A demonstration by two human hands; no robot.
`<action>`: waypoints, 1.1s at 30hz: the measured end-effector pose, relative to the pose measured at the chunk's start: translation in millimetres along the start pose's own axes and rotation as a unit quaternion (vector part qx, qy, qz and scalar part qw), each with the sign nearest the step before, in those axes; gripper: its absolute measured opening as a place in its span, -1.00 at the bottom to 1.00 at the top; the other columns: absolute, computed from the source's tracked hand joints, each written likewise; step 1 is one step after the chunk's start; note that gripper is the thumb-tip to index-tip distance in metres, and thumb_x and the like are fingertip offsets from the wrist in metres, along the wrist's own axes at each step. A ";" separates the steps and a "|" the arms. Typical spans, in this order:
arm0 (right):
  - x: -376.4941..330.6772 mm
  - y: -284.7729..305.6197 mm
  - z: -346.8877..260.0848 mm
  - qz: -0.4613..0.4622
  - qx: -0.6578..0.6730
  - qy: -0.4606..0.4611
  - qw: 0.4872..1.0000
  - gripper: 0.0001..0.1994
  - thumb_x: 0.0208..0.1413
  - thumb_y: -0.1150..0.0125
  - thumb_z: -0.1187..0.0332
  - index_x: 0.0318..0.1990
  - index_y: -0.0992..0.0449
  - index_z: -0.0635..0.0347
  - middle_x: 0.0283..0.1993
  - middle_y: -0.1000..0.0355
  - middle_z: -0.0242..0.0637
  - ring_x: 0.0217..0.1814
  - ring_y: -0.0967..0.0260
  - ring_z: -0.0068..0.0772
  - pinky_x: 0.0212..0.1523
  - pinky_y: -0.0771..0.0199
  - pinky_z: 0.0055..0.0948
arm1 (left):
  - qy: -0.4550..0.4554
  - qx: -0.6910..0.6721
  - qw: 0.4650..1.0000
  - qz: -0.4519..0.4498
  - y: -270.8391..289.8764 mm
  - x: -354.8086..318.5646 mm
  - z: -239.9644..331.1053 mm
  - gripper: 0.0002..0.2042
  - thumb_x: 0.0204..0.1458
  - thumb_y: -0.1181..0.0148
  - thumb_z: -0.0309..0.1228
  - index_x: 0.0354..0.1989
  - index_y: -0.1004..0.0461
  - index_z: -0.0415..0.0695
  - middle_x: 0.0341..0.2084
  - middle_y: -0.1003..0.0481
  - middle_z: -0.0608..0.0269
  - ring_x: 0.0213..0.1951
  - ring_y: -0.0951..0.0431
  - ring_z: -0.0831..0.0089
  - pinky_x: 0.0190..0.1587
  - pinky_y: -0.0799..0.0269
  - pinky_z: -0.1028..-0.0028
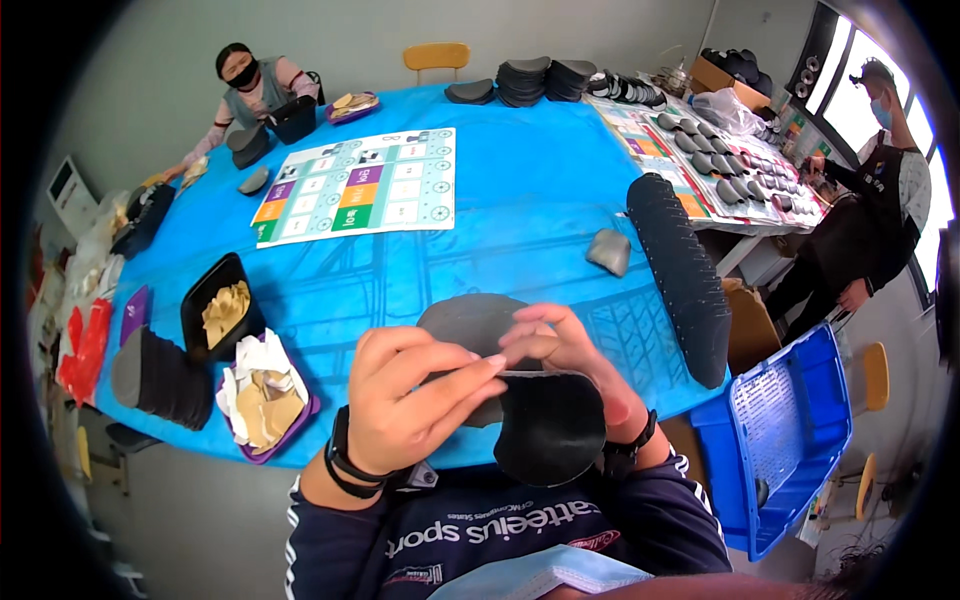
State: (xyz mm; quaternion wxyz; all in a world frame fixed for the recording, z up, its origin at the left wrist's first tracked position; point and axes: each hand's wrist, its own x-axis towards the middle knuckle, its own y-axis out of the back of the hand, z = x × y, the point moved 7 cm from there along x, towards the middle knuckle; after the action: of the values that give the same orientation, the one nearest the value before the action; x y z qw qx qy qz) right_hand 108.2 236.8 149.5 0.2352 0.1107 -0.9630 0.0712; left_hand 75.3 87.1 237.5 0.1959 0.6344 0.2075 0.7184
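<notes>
Close in front of my chest, a black, curved-edged sheet piece (548, 425) hangs between my hands, its dark smooth face toward me. My left hand (405, 395) is closed, thumb and fingertips pinched at the piece's upper left edge. From behind and the right, my right hand (570, 350) grips the same piece, its bent fingertips meeting those of the left at the top edge. Whether anything small lies between the fingertips, I cannot make out. Just beyond the hands a grey rounded piece (468, 318) lies on the blue table cover, partly hidden by my fingers.
A black tray (190, 318), a purple tray (312, 407) of paper scraps and a stack of dark pieces (160, 385) stand left. Right are a grey piece (608, 253), a long dark row (680, 280) and a blue crate (722, 470). A printed sheet (430, 190) lies ahead; two people work nearby.
</notes>
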 end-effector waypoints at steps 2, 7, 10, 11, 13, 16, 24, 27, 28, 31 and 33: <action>-0.5 -4.3 -3.5 0.012 -0.042 0.022 0.999 -0.11 -0.10 0.24 -0.41 0.07 -0.19 0.33 0.11 -0.09 -0.07 0.18 -0.06 -0.23 0.21 0.02 -0.28 | -0.010 0.004 1.000 0.012 -6.2 -2.9 -1.0 -0.66 -0.44 -0.41 -0.40 -0.35 -0.56 -0.06 -0.47 -0.42 0.43 -0.45 -0.32 0.43 -0.41 -0.21 0.49; -20.5 28.7 0.4 0.325 0.014 0.086 0.942 -0.32 0.11 0.31 -0.21 0.01 -0.20 0.34 0.06 -0.14 -0.08 0.08 -0.14 -0.30 0.10 -0.11 -0.29 | 0.059 0.062 0.982 0.168 3.9 -25.6 -8.0 -0.79 -0.41 -0.31 -0.64 -0.58 -0.43 -0.11 -0.58 -0.33 0.35 -0.56 -0.28 0.39 -0.53 -0.16 0.46; -40.5 26.8 -28.1 0.353 -0.247 0.186 0.883 -0.53 0.13 0.11 -0.03 -0.19 -0.30 0.31 -0.08 -0.29 -0.07 -0.15 -0.27 -0.30 -0.15 -0.26 -0.34 | 0.039 0.110 0.977 0.178 1.3 -27.9 -4.6 -0.78 -0.39 -0.28 -0.65 -0.59 -0.37 -0.10 -0.56 -0.30 0.33 -0.58 -0.26 0.38 -0.55 -0.14 0.46; -32.1 7.9 -39.0 0.305 -0.380 0.158 0.859 -0.67 0.08 -0.01 0.13 -0.30 -0.31 0.29 -0.23 -0.33 -0.12 -0.29 -0.28 -0.28 -0.29 -0.25 -0.36 | 0.028 0.126 0.975 0.179 1.5 -29.1 -0.7 -0.77 -0.39 -0.28 -0.65 -0.57 -0.37 -0.09 -0.53 -0.30 0.33 -0.58 -0.26 0.38 -0.55 -0.14 0.46; -20.9 -9.8 -38.6 0.250 -0.503 0.126 0.818 -0.78 0.02 -0.13 0.28 -0.41 -0.33 0.26 -0.37 -0.37 -0.16 -0.42 -0.28 -0.26 -0.42 -0.25 -0.38 | 0.016 0.129 0.977 0.166 1.0 -30.4 4.7 -0.76 -0.38 -0.28 -0.64 -0.53 -0.39 -0.09 -0.50 -0.30 0.34 -0.57 -0.26 0.39 -0.54 -0.15 0.46; -14.7 -13.4 -41.0 0.290 -0.562 0.152 0.759 -0.83 -0.19 -0.25 0.56 -0.50 -0.33 0.24 -0.52 -0.35 -0.25 -0.57 -0.24 -0.25 -0.57 -0.19 -0.42 | 0.009 0.121 0.980 0.156 0.2 -28.8 12.8 -0.74 -0.39 -0.32 -0.62 -0.48 -0.43 -0.09 -0.49 -0.31 0.36 -0.59 -0.26 0.43 -0.53 -0.16 0.49; -42.7 -3.9 -64.5 0.333 -0.697 0.253 0.582 -0.84 -0.07 -0.19 0.45 -0.52 -0.33 0.28 -0.51 -0.31 -0.25 -0.53 -0.21 -0.28 -0.50 -0.18 -0.40 | 0.044 0.071 0.992 0.095 -7.4 -39.3 2.9 -0.65 -0.53 -0.52 -0.37 -0.65 -0.38 -0.10 -0.66 -0.23 0.37 -0.62 -0.23 0.38 -0.60 -0.08 0.47; -79.3 38.4 -75.3 0.570 -0.554 0.182 0.579 -0.84 0.06 -0.06 0.41 -0.51 -0.33 0.26 -0.46 -0.32 -0.24 -0.52 -0.18 -0.36 -0.50 -0.15 -0.41 | 0.182 0.151 0.960 0.148 11.3 -58.8 -23.9 -0.63 -0.49 -0.48 -0.39 -0.72 -0.28 -0.15 -0.67 -0.16 0.22 -0.59 -0.19 0.29 -0.56 -0.12 0.39; -89.3 60.9 -67.6 0.598 -0.424 0.176 0.657 -0.90 0.10 -0.01 0.42 -0.39 -0.36 0.25 -0.39 -0.36 -0.30 -0.44 -0.25 -0.39 -0.41 -0.25 -0.41 | 0.228 0.156 0.959 0.070 7.8 -51.2 -34.5 -0.66 -0.38 -0.42 -0.26 -0.58 -0.40 -0.22 -0.60 -0.27 0.12 -0.54 -0.27 0.19 -0.50 -0.20 0.34; -95.1 75.5 -27.6 0.540 -0.043 0.326 0.775 -0.74 0.10 0.01 0.38 -0.05 -0.32 0.19 -0.22 -0.37 -0.26 -0.24 -0.30 -0.40 -0.25 -0.28 -0.42 | 0.249 0.145 0.956 -0.057 -21.9 -50.7 -58.6 -0.53 -0.30 -0.34 -0.13 -0.31 -0.46 -0.27 -0.43 -0.40 0.05 -0.40 -0.39 0.10 -0.37 -0.30 0.33; -98.5 77.4 -6.0 0.532 0.007 0.286 0.797 -0.73 0.11 0.02 0.33 -0.04 -0.31 0.18 -0.18 -0.35 -0.24 -0.21 -0.29 -0.38 -0.23 -0.27 -0.40 | 0.295 0.164 0.927 -0.163 -37.4 -60.3 -63.1 -0.35 -0.30 -0.28 0.02 -0.16 -0.42 -0.33 -0.33 -0.44 0.03 -0.35 -0.44 0.12 -0.32 -0.35 0.33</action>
State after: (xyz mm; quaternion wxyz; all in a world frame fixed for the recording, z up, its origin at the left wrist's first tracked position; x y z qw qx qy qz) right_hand 177.0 330.4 102.0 0.4244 -0.4424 -0.7588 0.2201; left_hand 20.4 82.5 160.1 0.1329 0.3743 0.4715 0.7874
